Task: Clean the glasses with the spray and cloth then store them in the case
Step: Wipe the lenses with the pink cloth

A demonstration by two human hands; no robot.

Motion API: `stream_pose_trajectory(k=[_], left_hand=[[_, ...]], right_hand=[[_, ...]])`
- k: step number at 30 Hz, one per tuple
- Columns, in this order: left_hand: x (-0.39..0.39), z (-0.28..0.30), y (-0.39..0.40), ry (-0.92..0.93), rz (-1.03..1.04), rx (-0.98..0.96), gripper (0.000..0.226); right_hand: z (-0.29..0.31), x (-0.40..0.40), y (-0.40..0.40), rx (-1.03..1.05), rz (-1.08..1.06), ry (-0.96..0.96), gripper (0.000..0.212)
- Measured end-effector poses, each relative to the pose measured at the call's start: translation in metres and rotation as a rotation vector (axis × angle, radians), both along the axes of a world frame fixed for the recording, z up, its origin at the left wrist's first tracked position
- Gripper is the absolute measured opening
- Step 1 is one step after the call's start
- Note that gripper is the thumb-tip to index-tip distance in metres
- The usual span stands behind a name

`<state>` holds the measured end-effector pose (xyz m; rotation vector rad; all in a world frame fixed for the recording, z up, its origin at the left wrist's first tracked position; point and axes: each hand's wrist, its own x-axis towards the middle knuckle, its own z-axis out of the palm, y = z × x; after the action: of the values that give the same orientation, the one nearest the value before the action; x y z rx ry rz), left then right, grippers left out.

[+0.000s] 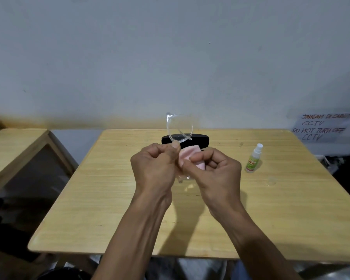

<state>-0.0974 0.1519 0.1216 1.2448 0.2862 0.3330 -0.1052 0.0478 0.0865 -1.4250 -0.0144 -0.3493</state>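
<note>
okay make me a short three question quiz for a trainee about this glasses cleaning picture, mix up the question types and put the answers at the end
1. True or false: the small white and green spray bottle stands upright on the light wooden table, untouched by either hand.
2. Which hand presses the pink cloth against the clear-framed glasses? A) left hand B) right hand
3. Fill in: the black glasses case lies on the table ______ the hands, toward the wall.

Key: 1 true. 2 B; the left hand pinches the frame. 3 behind.
</note>
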Motion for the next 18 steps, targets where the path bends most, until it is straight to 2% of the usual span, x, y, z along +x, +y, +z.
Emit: stream_pose_trajectory(k=[5, 10, 14, 18], left_hand=[[0.003, -0.003, 0.010, 0.014, 0.005, -0.019, 0.034], [0.003, -0.006, 0.004, 0.000, -0.022, 0.004, 0.036], [0.001, -0.007, -0.004, -0.005, -0.006, -0.018, 0.034], [0.002, -0.008, 0.001, 0.018, 0.021, -0.006, 0.033]], right_hand=[[-0.008, -0.007, -0.006, -0.018, 0.034, 0.032, 0.019], [0.002, 0.000, -0.007, 0.114, 0.017, 0.055, 0.020], [0.004, 0.005, -0.001, 0.085, -0.033, 0.083, 0.022], [-0.005, -0.001, 0.005, 0.000, 0.003, 0.073, 0.024]])
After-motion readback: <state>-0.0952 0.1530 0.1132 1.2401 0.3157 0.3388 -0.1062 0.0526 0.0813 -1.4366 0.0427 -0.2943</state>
